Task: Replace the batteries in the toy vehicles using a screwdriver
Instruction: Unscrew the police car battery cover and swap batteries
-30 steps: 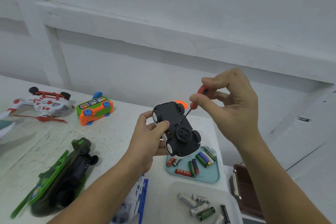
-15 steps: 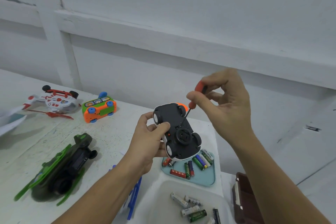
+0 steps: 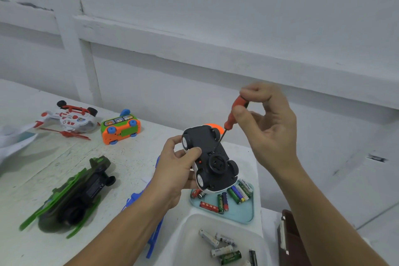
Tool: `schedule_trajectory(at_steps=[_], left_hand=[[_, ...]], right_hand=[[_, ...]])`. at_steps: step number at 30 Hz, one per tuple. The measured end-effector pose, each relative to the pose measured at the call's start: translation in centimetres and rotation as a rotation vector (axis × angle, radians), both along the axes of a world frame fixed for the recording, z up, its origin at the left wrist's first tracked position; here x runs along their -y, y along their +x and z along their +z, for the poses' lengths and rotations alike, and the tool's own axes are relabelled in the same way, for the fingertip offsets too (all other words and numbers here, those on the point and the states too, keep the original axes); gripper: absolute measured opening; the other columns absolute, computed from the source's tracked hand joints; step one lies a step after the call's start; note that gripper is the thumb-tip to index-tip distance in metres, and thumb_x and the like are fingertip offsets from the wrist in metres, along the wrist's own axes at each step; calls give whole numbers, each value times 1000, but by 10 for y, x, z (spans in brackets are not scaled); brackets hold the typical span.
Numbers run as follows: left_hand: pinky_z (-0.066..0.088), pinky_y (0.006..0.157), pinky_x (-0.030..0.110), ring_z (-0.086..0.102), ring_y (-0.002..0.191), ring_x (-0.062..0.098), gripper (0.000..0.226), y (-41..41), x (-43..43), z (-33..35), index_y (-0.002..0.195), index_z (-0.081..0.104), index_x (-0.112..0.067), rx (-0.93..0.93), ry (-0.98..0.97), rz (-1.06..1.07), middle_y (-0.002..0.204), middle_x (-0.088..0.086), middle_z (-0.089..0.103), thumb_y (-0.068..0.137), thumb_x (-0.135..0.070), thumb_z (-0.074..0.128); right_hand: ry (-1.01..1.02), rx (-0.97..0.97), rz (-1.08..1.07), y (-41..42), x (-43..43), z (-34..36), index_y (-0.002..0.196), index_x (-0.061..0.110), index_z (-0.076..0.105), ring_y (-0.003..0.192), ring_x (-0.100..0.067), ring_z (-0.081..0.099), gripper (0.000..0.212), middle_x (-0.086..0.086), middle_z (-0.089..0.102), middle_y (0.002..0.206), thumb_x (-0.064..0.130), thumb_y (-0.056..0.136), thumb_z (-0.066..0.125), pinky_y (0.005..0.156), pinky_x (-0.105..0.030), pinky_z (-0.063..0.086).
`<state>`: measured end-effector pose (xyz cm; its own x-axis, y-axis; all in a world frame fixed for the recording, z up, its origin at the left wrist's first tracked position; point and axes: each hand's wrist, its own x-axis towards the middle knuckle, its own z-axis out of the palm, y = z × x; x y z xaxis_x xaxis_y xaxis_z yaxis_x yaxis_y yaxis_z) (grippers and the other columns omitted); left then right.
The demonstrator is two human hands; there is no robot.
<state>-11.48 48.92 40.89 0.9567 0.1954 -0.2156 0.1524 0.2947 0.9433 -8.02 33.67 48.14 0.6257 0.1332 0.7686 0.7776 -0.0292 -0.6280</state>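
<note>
Above the desk (image 3: pixel 64 157), belly-up in the left grip (image 3: pixel 174 170): car (image 3: pixel 208 157), smooth black plastic underside, four round wheels, thumb curled over its left side. Up and right, pinched between thumb and fingers of the right grip (image 3: pixel 269 127): screwdriver (image 3: pixel 236 110), red handle, thin dark shaft slanting down to the underside. Wrist bent, remaining fingers curled.

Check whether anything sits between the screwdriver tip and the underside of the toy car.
Nothing visible does. The screwdriver, pinched in the right hand, has its tip at the toy car, on the black underside. The left hand grips the car, and its thumb lies on the underside beside the tip, not under it.
</note>
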Motion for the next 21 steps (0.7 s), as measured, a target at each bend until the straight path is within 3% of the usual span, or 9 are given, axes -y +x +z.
schedule_trajectory(at_steps=[3,6,8,10,13,16,19,21], left_hand=[[59,56,44,69,63,31,35,1,1,0,122,49,-26,-1,3,9,96,12,72,93,-11,62],[59,61,51,69,65,34,35,2,2,-1,121,49,-26,-2,4,16,99,13,71,93,-11,61],[58,63,54,70,67,37,35,3,4,-2,121,49,-26,-6,3,18,99,13,71,93,-11,61],[58,64,55,72,70,38,36,3,6,-4,122,48,-26,-11,5,21,97,12,72,93,-11,62],[58,65,55,71,68,37,37,4,8,-4,124,48,-25,-8,12,21,96,11,73,93,-11,62],[58,64,55,72,73,41,38,6,8,-4,125,47,-26,-11,24,26,96,10,73,93,-12,62],[59,63,52,72,69,36,38,7,9,-4,126,48,-25,-7,23,28,95,10,73,93,-11,62],[59,59,48,70,65,32,37,8,8,-3,125,48,-24,1,14,33,95,10,72,93,-10,61]], right_hand=[[-10,-65,63,-3,2,-1,100,27,60,110,-27,65,39,-4,62,120,-9,84,60,73,-42,60],[-56,-16,-38,0,2,-2,91,38,61,87,-29,69,41,3,65,98,1,79,74,66,-39,60],[-115,73,-126,1,2,-3,93,30,60,77,-28,66,34,18,56,95,10,74,80,62,-31,57],[-148,119,-120,1,2,-6,98,25,58,79,-20,64,33,22,52,99,14,75,80,63,-29,57],[-211,-22,5,-1,6,-6,103,41,53,98,-18,68,45,11,59,115,8,79,72,77,-31,58],[-225,-168,5,2,9,-5,98,56,47,88,-17,70,65,16,64,97,0,80,74,72,-38,60],[-105,-219,-56,9,11,-1,99,40,46,74,-19,68,59,5,59,90,-6,77,75,60,-37,60],[64,-356,-68,19,16,-2,101,26,44,68,-26,69,50,-10,56,92,-9,79,73,57,-36,59]])
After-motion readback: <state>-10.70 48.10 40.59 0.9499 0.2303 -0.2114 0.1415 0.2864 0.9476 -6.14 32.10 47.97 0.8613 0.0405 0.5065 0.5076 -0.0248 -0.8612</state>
